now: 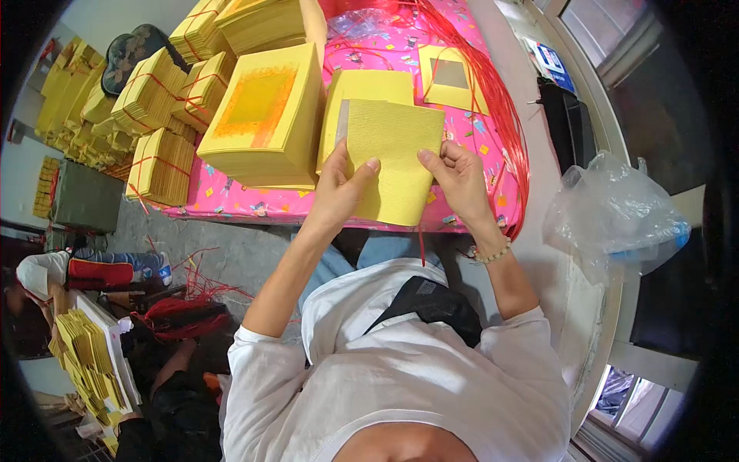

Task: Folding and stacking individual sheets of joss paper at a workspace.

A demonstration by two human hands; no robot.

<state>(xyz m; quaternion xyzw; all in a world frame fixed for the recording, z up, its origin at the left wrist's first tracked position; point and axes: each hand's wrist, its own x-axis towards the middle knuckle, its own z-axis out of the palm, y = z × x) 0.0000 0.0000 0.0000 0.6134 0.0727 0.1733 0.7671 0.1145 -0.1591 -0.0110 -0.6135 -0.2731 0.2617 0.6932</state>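
My left hand and my right hand both grip a thick stack of yellow paper sheets, held tilted above the near edge of a pink patterned table. My left thumb presses on the stack's face; my right fingers pinch its right edge. Behind it lies another yellow stack. A taller yellow stack with an orange printed square stands to the left.
Red plastic strings trail across the table's right side. Bundles of tied yellow paper pile at the left. A clear plastic bag sits at the right. Another person works with yellow sheets at lower left.
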